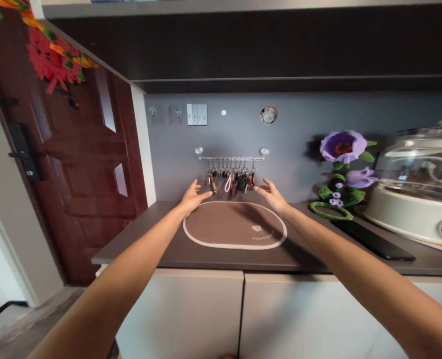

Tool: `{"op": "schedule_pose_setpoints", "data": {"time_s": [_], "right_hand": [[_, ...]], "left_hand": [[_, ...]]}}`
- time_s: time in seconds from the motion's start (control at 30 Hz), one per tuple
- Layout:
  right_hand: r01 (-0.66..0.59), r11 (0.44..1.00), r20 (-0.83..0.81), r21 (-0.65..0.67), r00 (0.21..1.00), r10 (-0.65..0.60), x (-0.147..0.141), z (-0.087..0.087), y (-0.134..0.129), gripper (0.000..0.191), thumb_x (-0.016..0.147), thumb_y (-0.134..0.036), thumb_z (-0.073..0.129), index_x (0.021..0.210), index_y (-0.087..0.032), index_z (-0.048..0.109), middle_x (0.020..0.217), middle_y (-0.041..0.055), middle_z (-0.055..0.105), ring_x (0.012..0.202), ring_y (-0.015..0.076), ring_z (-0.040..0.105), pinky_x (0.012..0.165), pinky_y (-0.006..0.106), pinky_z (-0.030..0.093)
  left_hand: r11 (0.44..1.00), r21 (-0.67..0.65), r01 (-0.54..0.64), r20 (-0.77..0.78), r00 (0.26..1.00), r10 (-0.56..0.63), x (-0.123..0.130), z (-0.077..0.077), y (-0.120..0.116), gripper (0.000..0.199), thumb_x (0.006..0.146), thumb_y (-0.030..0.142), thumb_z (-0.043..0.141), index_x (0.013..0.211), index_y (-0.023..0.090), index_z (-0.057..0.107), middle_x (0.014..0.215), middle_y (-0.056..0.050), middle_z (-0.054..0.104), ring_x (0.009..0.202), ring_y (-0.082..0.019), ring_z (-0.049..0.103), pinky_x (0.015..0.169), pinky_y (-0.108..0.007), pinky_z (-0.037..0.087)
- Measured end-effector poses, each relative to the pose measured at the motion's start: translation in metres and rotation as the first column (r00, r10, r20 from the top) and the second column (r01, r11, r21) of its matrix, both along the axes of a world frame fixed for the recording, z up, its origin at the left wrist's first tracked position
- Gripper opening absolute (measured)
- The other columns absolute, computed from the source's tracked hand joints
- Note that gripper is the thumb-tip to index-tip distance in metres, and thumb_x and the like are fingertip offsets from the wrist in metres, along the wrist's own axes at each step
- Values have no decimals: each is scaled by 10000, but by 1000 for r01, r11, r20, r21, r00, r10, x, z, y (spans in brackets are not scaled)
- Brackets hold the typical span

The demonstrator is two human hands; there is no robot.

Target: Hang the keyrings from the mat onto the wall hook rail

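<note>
A metal rail (pixel 231 158) on the grey wall carries several hooks with bunches of keys (pixel 243 180) and a pink strap (pixel 228 183). My left hand (pixel 195 197) is raised near the left end of the keys, fingers apart and holding nothing. On the other side, my right hand (pixel 272 194) reaches toward the right end of the keys, its fingers spread and no object in them. Below both hands lies a brown oval mat (pixel 228 224) with a white border on the dark counter (pixel 172 249).
Purple fabric flowers (pixel 343 146), a black flat device (pixel 374 240) and a white appliance with a clear cover (pixel 411 204) occupy the right. A dark shelf (pixel 243 50) overhangs the counter. At left is a red-brown door (pixel 82 184).
</note>
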State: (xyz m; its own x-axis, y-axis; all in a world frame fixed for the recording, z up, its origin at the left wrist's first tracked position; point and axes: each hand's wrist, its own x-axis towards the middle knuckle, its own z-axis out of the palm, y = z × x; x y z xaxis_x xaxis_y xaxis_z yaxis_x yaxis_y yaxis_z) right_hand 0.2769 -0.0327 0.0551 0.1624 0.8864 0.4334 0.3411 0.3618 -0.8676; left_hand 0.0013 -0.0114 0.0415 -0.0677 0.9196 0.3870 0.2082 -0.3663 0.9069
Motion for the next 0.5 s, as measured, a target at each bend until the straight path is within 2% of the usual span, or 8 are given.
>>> {"op": "schedule_pose_setpoints", "data": {"time_s": [0.1, 0.2, 0.33, 0.4, 0.5], "right_hand": [[30, 997, -78, -70, 996, -35, 12, 15, 34, 722, 654, -529, 570, 1259, -187, 373, 1267, 125, 439, 1119, 235, 439, 947, 383, 325], [-14, 995, -127, -95, 992, 2, 16, 20, 62, 588, 675, -584, 509, 1124, -204, 506, 1233, 100, 485, 1100, 230, 459, 939, 377, 330], [-129, 981, -184, -145, 978, 102, 14, 17, 88, 545, 715, -629, 400, 1036, -213, 546, 1062, 74, 600, 936, 201, 556, 894, 372, 366], [-197, 968, -220, -158, 962, 160, 10, 14, 96, 577, 719, -656, 350, 1046, -218, 533, 1007, 68, 619, 863, 184, 576, 872, 365, 382], [-318, 934, -301, -163, 917, 260, 2, 10, 106, 626, 721, -688, 276, 1036, -212, 533, 946, 78, 631, 774, 174, 588, 804, 353, 425]], "left_hand": [[1000, -23, 8, -17, 1000, -9, 5, 13, 33, 943, 495, 398, 741, 1299, 177, 299, 1335, -148, 337, 1204, -261, 328, 922, -331, 315], [999, 11, 46, 30, 999, -46, 15, 22, 62, 828, 470, 405, 749, 1195, 160, 431, 1297, -156, 395, 1188, -258, 364, 925, -328, 311], [975, 71, 212, 141, 965, -220, 29, 29, 88, 472, 534, 421, 709, 899, 152, 579, 997, -99, 613, 955, -192, 546, 848, -288, 371], [957, 52, 285, 216, 932, -290, 33, 30, 96, 380, 549, 428, 699, 784, 152, 584, 837, -60, 640, 809, -154, 578, 783, -266, 400], [917, -17, 398, 387, 848, -361, 37, 30, 105, 345, 561, 416, 698, 740, 150, 572, 741, -41, 626, 689, -119, 576, 726, -254, 423]]}}
